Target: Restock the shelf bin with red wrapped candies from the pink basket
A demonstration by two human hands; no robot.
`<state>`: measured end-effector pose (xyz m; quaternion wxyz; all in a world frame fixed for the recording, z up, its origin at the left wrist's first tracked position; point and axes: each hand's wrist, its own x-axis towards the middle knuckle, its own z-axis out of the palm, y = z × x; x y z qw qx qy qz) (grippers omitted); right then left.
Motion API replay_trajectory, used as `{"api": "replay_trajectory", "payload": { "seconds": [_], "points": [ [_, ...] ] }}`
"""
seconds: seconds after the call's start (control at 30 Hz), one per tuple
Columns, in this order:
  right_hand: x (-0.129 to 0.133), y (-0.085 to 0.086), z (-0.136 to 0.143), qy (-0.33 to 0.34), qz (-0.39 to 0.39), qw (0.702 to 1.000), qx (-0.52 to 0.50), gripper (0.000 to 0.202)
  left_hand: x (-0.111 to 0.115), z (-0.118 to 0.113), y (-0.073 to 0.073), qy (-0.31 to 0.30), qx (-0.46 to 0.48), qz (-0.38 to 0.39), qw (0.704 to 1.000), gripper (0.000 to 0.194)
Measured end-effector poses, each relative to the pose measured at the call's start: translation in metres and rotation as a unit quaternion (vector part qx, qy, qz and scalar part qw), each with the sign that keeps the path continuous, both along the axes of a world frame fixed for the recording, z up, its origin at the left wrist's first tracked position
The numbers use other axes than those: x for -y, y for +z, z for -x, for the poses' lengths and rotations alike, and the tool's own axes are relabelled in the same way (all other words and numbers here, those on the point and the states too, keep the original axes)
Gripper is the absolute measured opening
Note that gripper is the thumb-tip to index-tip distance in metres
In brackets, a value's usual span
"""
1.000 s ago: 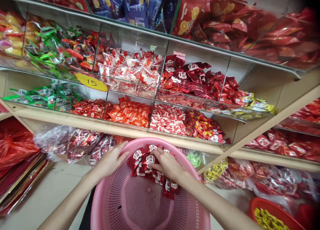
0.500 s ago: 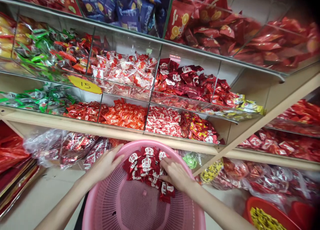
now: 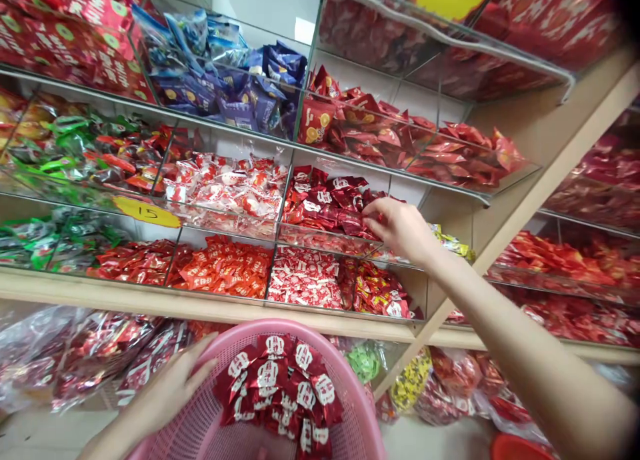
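Observation:
A pink plastic basket [image 3: 363, 397] stands below the shelves, holding a heap of dark red candy packets [image 3: 267, 373] with white crown-like prints. My left hand [image 3: 173, 387] lies at the basket's left rim, gripping it, with part of the grip hidden. Up at the middle shelf, my right hand [image 3: 400, 227] reaches over the clear front panel into a compartment of similar dark red packets [image 3: 323, 200]. Its bent fingers, slightly apart, are at these packets, and I see nothing held in them.
Clear dividers separate red-and-white sweets [image 3: 230, 183], orange-red packets [image 3: 225, 267] and blue packets [image 3: 240, 100]. A yellow price tag [image 3: 147, 211] marked 15 hangs on the shelf front. Slanting wood [image 3: 560, 173] edges the right side. Bagged candy [image 3: 110, 353] lies underneath.
My right hand has left the packets in the basket and risen to the shelf compartment. My left hand stays at the rim. The view has tilted upward and shows more upper shelving.

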<state>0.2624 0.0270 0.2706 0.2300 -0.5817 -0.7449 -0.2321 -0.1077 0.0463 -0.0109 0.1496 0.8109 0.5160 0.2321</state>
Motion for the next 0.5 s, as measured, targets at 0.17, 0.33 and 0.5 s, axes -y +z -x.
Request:
{"api": "replay_trajectory", "payload": {
  "seconds": [0.17, 0.33, 0.5],
  "points": [
    [-0.030, 0.018, 0.009, -0.148, 0.088, 0.985, 0.009, 0.035, -0.004, 0.004, -0.009, 0.003, 0.005, -0.011, 1.000, 0.048],
    [-0.037, 0.017, 0.046, -0.234, 0.152, 0.959, 0.045, 0.048, -0.005, 0.003, -0.010, 0.002, -0.015, -0.001, 1.000, 0.049],
    [-0.036, 0.024, 0.045, -0.245, 0.127, 0.960, 0.055, 0.032, -0.003, 0.003, -0.006, -0.001, -0.031, 0.012, 0.999, 0.053]
  ]
}}
